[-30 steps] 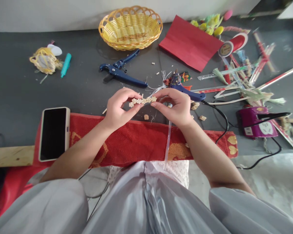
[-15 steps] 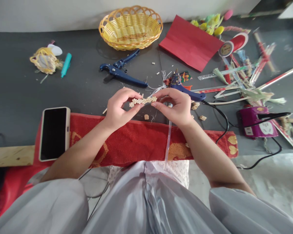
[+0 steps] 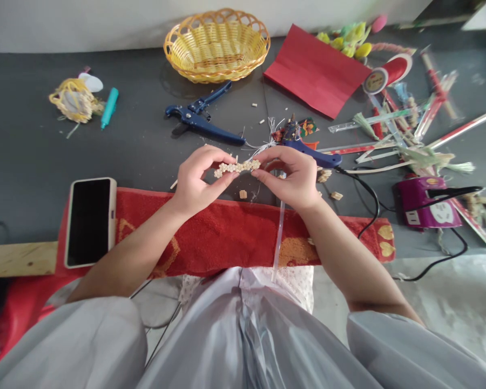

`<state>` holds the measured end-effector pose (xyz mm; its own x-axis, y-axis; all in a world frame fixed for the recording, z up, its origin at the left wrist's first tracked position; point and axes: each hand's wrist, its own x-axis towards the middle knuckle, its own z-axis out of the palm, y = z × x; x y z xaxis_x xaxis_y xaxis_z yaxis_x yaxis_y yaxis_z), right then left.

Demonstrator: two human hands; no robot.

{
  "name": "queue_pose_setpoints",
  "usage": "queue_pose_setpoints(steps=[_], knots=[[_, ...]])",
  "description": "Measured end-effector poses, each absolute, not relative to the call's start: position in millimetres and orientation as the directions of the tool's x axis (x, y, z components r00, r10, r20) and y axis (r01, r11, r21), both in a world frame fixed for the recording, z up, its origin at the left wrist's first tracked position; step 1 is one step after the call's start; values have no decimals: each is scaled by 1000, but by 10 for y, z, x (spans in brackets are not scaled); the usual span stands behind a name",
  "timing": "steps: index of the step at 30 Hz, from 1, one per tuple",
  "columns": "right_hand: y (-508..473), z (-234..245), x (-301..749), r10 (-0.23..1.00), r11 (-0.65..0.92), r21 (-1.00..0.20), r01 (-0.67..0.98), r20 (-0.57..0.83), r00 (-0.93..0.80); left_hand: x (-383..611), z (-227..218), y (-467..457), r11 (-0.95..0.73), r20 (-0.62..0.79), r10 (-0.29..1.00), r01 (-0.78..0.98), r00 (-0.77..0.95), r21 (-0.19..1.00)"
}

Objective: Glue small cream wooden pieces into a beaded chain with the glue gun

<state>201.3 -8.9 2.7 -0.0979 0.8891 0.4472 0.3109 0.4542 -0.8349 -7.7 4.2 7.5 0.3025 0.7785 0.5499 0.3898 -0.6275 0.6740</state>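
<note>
Almost nothing has shifted since the earlier frames. The left hand [image 3: 196, 181] and right hand [image 3: 294, 178] each pinch one end of the pale beaded strip [image 3: 237, 167] between thumb and fingertips, just beyond the red towel [image 3: 227, 237]. The strip looks largely joined. Loose pieces [image 3: 243, 194] by the towel's far edge seem unattached.

Glossy pale-grey sleeves [image 3: 85, 335] end near the elbows, the left hand [image 3: 194, 181] and right hand [image 3: 294, 178] bare, with matching lap fabric [image 3: 243, 335].

Soft, even light; sharp centre.
Edges bow and smear, sticks [image 3: 437, 100] at right blur, basket [image 3: 216, 46] casts faint shadow.
</note>
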Motion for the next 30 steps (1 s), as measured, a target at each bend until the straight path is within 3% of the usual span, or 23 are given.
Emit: queue_pose_setpoints(steps=[30], knots=[[-81, 32, 2009, 892, 452, -858, 246, 443, -93, -66, 85, 23, -665, 591, 747, 318, 306, 676]])
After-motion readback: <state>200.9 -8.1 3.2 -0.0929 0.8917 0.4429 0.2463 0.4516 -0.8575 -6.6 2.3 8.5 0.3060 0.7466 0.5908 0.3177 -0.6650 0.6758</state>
